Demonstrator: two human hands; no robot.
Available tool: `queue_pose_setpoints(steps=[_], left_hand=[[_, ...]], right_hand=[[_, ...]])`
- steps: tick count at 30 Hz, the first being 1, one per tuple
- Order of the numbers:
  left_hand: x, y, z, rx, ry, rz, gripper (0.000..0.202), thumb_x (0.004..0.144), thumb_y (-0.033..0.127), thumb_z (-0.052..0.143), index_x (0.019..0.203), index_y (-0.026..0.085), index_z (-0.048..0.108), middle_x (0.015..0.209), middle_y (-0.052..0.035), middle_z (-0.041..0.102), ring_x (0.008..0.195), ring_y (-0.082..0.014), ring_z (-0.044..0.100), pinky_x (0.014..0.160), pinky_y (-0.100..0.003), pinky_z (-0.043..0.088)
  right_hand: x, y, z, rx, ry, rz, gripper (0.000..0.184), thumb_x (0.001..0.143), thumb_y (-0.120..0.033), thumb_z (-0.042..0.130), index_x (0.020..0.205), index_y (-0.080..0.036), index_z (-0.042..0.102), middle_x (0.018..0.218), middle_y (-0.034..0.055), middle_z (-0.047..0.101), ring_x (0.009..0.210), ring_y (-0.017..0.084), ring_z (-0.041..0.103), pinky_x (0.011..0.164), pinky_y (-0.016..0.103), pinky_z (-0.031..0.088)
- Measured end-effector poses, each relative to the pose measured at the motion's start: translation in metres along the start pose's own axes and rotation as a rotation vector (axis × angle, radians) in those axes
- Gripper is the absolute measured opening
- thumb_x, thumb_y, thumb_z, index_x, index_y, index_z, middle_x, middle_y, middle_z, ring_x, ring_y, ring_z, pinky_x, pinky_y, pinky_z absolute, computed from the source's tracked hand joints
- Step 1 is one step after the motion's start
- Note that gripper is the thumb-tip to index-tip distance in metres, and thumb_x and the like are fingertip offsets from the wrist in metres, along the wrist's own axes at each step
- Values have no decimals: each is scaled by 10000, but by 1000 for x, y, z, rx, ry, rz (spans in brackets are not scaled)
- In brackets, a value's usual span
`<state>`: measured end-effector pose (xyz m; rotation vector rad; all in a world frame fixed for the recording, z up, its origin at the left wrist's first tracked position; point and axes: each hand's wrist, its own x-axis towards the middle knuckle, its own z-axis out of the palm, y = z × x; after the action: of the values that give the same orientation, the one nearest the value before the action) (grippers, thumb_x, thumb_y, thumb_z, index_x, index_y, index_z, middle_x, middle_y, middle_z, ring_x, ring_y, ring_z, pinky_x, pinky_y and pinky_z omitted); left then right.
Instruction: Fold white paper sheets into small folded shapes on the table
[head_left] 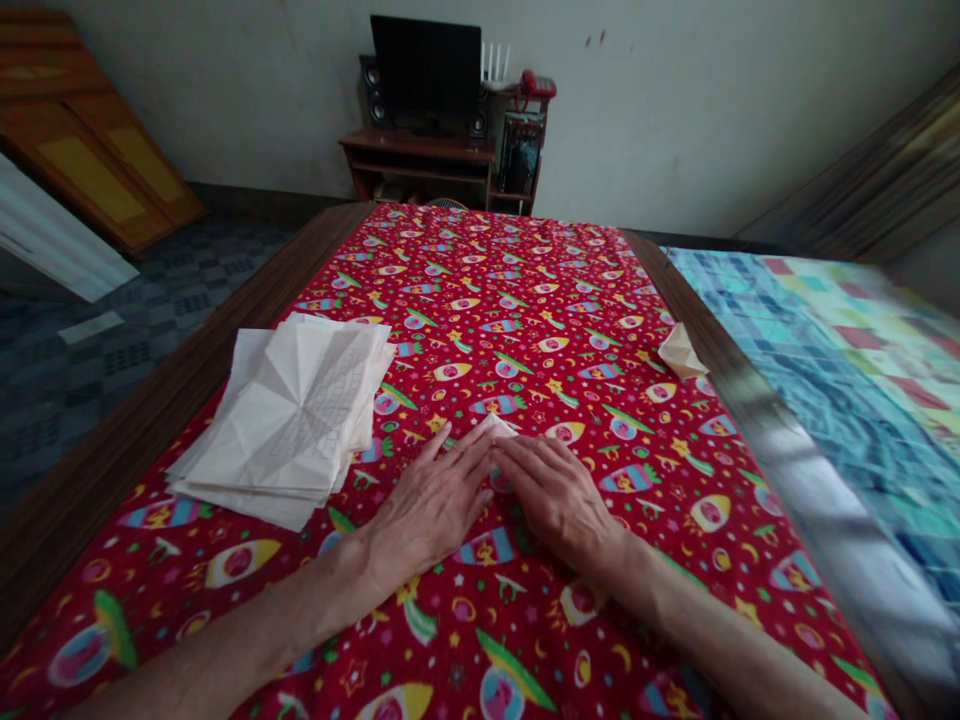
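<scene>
My left hand (431,500) and my right hand (555,497) lie flat side by side on a red patterned tablecloth (525,300), fingers stretched out and pressing on a small folded white paper (501,428). Only the paper's tip shows beyond my fingertips; the rest is hidden under the hands. A stack of creased white paper sheets (292,415) lies just left of my left hand. A small folded paper piece (681,352) sits near the table's right edge.
The wooden table edge (112,450) runs along the left. A bed with a blue checked cover (840,380) stands to the right. At the far wall a desk (420,150) carries a dark monitor (426,65) and speakers. A wooden cabinet (90,150) stands far left.
</scene>
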<state>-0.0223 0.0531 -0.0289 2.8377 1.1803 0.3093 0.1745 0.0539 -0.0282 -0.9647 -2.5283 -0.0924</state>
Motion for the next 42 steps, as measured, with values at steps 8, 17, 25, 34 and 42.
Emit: queue_pose_setpoints(steps=[8,17,25,34,42], left_hand=[[-8,-5,-3,36,-8,-35,494,955,278,385,1429,152,332,1516,-54,298,1402,-203,271,1149,-441,236],[-23,-22,-6,64,91,-76,403,947,215,393,1327,122,490,1401,-109,482,1308,-246,433,1063,-448,387],[3,-34,-1,-136,242,-118,314,919,134,444,1206,140,571,1113,-85,631,1032,-202,566,920,-364,505],[10,-36,3,-185,218,-154,350,874,163,511,1223,165,541,1086,-83,566,1007,-229,531,881,-388,496],[16,-25,4,-279,250,-227,384,920,263,482,1291,163,487,1084,-95,572,1035,-233,545,903,-384,496]], right_hand=[[-26,1,-7,66,-142,45,471,957,-183,365,1424,-115,365,1425,136,437,1378,237,304,1117,464,344],[-13,11,-13,101,-86,65,291,953,-187,415,1200,-147,564,1201,113,639,1163,221,554,976,417,425],[23,18,-2,-64,-138,125,126,927,-273,516,951,-190,608,922,66,632,824,185,535,712,297,403],[20,28,4,18,-106,56,152,946,-207,467,1019,-182,598,912,70,607,827,174,526,700,281,420],[25,16,6,-176,-89,94,162,937,-195,448,930,-168,608,835,57,608,744,184,507,647,312,386]])
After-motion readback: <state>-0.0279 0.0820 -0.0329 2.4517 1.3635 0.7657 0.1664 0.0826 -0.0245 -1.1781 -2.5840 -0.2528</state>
